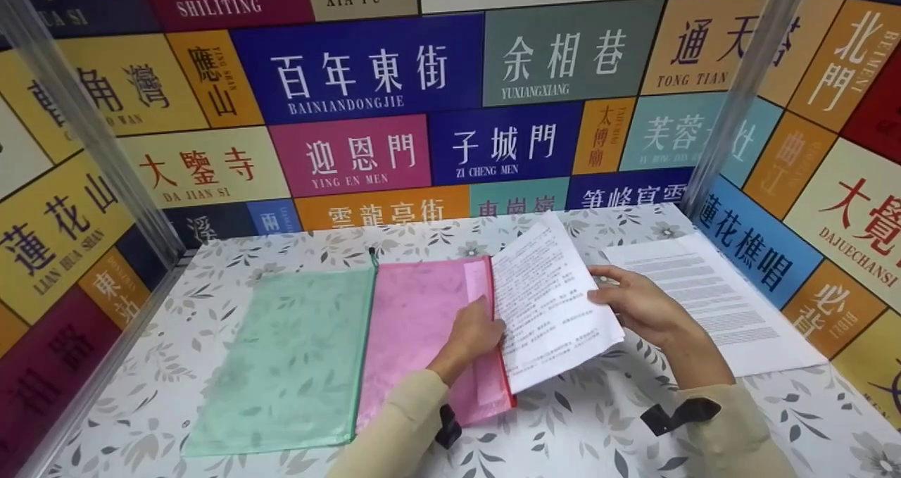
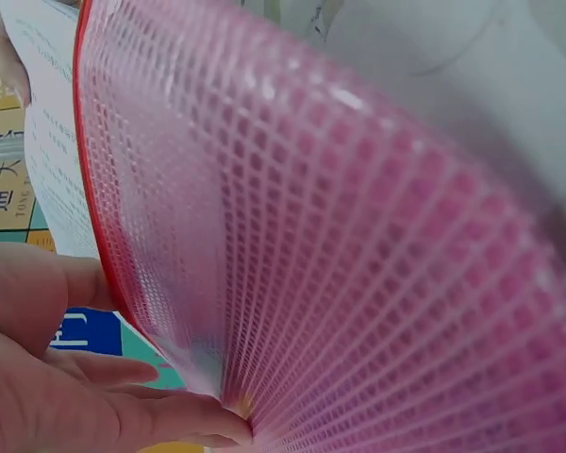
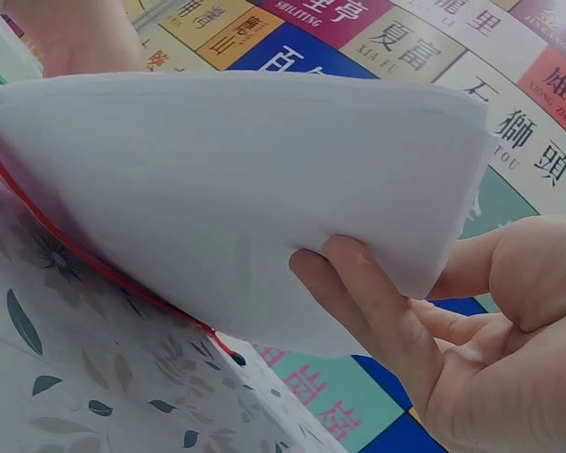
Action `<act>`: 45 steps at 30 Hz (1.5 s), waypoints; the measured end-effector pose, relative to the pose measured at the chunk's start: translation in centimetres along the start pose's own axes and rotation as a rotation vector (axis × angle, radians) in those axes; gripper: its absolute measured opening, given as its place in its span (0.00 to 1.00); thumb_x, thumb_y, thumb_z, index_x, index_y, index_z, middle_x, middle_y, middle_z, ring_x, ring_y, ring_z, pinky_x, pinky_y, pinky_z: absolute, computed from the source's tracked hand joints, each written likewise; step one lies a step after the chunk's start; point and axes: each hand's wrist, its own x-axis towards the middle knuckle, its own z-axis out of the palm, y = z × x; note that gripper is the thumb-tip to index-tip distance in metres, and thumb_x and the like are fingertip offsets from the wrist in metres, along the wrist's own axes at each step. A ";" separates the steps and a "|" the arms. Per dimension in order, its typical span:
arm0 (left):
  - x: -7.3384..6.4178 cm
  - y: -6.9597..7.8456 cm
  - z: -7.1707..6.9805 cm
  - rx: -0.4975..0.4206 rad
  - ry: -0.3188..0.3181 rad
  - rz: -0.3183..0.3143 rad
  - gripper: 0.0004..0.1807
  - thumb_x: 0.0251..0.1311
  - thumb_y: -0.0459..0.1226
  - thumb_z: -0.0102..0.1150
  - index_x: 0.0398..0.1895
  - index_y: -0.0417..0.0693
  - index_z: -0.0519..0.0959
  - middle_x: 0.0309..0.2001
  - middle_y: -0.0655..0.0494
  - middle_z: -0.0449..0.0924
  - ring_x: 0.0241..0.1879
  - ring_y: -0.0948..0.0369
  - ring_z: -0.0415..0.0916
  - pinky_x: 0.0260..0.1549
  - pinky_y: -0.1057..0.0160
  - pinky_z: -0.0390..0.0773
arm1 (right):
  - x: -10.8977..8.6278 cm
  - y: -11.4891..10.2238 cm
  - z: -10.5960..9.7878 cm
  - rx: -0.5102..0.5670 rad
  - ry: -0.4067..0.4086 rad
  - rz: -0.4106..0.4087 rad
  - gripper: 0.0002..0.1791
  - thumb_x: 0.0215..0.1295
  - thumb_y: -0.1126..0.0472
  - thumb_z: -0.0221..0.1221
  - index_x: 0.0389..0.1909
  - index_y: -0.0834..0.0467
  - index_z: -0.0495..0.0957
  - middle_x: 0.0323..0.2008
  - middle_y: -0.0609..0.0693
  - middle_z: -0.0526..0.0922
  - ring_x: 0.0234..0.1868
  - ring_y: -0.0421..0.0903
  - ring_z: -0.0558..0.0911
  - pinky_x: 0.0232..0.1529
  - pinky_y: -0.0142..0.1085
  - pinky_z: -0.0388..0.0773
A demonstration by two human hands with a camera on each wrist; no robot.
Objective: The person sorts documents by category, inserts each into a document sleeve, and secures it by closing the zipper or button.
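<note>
Your beige sleeves (image 1: 735, 432) lie nearest the head camera; only the right wrist view shows the blank side of the printed sheets (image 1: 549, 305). Your right hand (image 1: 647, 309) pinches their free edge, the opposite edge inside the pink pouch (image 1: 415, 323) that your left hand (image 1: 470, 334) grips, hiding part of its red rim (image 1: 502, 369); a green pouch (image 1: 281, 358) lies left, other papers (image 1: 718, 309) right.

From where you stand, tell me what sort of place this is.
Probably a small booth set up for desk work: a back wall of colourful Chinese lettering, upright corner posts, and a leaf-patterned table bearing a green folder, a pink folder and printed sheets.
</note>
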 end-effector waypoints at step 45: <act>-1.4 0.3 -1.3 -0.062 0.128 0.033 0.24 0.71 0.28 0.38 0.68 0.27 0.65 0.58 0.30 0.78 0.58 0.41 0.79 0.56 0.48 0.80 | 1.5 2.1 4.6 -0.069 0.032 0.091 0.45 0.64 0.74 0.49 0.80 0.60 0.42 0.48 0.53 0.85 0.38 0.44 0.86 0.37 0.40 0.83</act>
